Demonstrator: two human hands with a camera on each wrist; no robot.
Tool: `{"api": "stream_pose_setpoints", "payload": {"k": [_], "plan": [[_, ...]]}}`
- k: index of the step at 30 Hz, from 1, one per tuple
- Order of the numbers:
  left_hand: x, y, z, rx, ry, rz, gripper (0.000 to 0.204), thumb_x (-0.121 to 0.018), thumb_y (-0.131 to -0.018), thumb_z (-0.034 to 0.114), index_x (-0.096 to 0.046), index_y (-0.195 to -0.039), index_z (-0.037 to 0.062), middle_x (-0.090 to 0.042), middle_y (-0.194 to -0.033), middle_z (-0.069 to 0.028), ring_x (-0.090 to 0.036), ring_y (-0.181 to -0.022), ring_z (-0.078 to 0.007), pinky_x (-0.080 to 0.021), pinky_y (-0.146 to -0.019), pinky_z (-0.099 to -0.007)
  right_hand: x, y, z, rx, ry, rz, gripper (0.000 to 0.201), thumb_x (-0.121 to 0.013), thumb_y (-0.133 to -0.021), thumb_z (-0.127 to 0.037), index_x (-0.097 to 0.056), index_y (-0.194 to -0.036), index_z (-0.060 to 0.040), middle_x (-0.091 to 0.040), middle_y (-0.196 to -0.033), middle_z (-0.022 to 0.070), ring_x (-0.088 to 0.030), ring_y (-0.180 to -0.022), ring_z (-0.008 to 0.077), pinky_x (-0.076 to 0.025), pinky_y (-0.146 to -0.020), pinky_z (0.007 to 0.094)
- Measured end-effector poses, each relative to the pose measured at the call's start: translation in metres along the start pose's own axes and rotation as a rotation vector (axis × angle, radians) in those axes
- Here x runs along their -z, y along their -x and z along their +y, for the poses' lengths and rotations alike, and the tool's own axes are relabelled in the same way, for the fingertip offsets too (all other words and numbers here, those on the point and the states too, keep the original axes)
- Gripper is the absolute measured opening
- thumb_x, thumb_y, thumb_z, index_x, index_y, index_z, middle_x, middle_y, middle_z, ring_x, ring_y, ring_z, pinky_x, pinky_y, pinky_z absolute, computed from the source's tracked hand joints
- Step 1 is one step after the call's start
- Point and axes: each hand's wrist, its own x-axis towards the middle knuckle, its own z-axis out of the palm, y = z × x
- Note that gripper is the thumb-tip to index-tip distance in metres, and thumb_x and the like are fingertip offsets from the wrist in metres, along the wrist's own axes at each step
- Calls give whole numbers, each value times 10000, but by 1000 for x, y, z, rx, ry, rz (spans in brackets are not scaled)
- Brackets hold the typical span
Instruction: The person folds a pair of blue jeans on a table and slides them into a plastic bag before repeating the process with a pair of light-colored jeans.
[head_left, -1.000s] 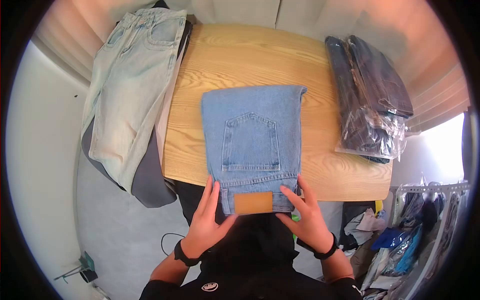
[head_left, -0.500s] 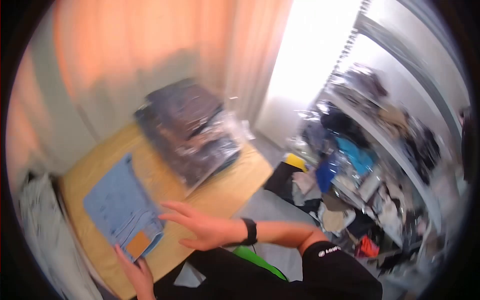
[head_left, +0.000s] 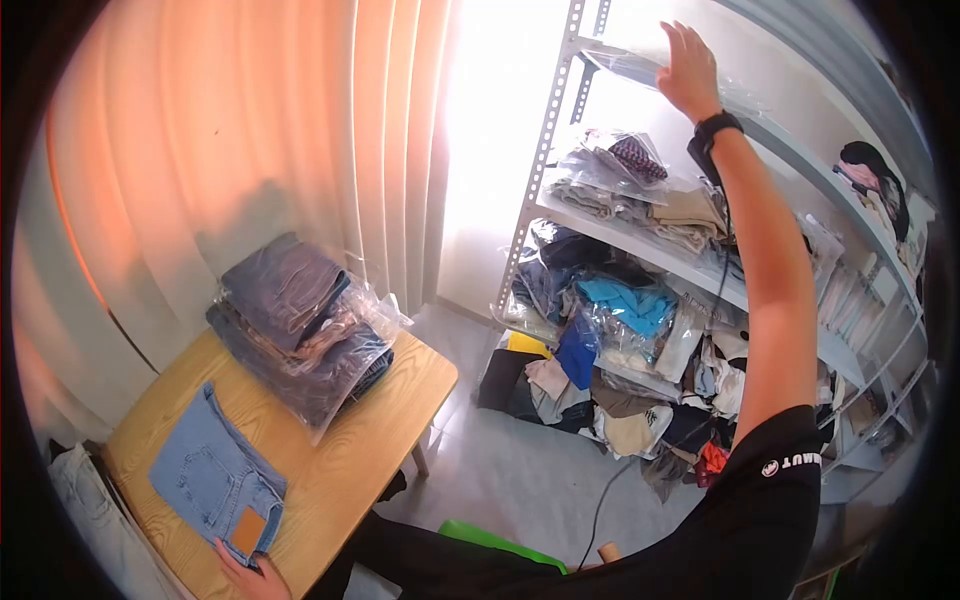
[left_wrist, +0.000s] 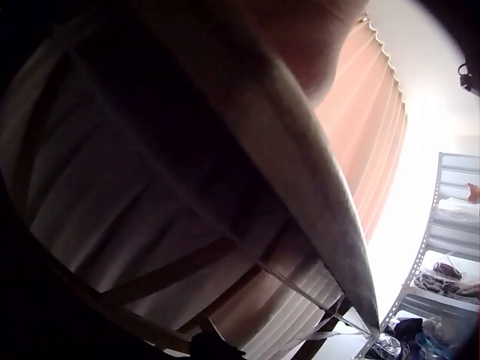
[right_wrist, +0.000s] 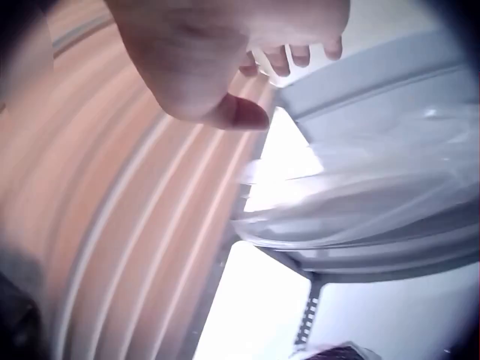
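Observation:
Folded light-blue jeans [head_left: 205, 470] with a tan patch [head_left: 247, 531] lie on the wooden table [head_left: 405, 400]. My left hand [head_left: 248, 577] rests at their waistband edge, partly cut off by the frame. Raised high at the shelf rack, my right hand [head_left: 690, 75] has its fingers extended and holds nothing. Beside it, clear plastic [head_left: 735, 95] lies on the upper shelf. The right wrist view shows this hand [right_wrist: 232, 60] above the clear plastic [right_wrist: 360, 195]. In the left wrist view the table's underside fills much of the picture, with part of the left hand [left_wrist: 300, 45] at the top.
Bagged dark jeans [head_left: 300, 330] are stacked at the table's back. Pale jeans [head_left: 105, 510] hang at the left edge. The metal rack [head_left: 640, 235] holds bagged clothes, with a clothes pile [head_left: 620, 415] beneath. A cable [head_left: 603, 500] runs across the floor; a green object [head_left: 500, 545] is below.
The view has swung right toward the rack. My right hand has left the blue jeans and risen to the upper shelf, while my left hand has stayed at the jeans' waistband.

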Motion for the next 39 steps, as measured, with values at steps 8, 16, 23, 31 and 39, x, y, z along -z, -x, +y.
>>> {"api": "stream_pose_setpoints", "payload": {"k": [8,16,23,31,39], "plan": [[7,3,-2,27,5,-11,657,-595,-870,254,-373,-1390,-81,-458,-1333,-346,-459,-1209,-475,-372,-1036,-481,-10,32,58,-414,278,-526,313,-594,-909,-226,-616,-1221,-227,-681,-1105,64,-584,-1144,267,-355,-1022,597],[16,1,6,42,7,-52,679,-593,-858,276,-369,-1402,-62,-461,-1322,-347,-461,-1187,-490,-376,-1021,-495,-6,45,65,-515,-3,-173,156,-597,-903,-265,-718,-930,-170,-721,-893,75,-680,-887,296,-537,-798,419],[14,7,-4,18,-16,-10,681,-608,-860,297,-380,-1396,-56,-450,-1352,-336,-449,-1225,-481,-375,-1034,-491,14,11,97,-846,-180,247,243,-623,-874,-314,-711,-924,-94,-724,-884,95,-694,-847,292,-538,-787,410],[21,5,0,76,-38,-98,672,-604,-869,317,-389,-1388,-51,-453,-1350,-338,-461,-1213,-482,-381,-1024,-505,82,1,65,-923,-602,545,289,-687,-890,-271,-669,-1021,-14,-691,-903,66,-655,-833,182,-514,-772,298],[9,7,-14,-20,-5,18,681,-599,-878,349,-394,-1391,-50,-466,-1334,-341,-476,-1186,-488,-393,-1002,-520,246,93,-93,-344,-451,338,88,-641,-900,-60,-647,-985,-34,-665,-963,93,-616,-891,244,-471,-875,341]]}}
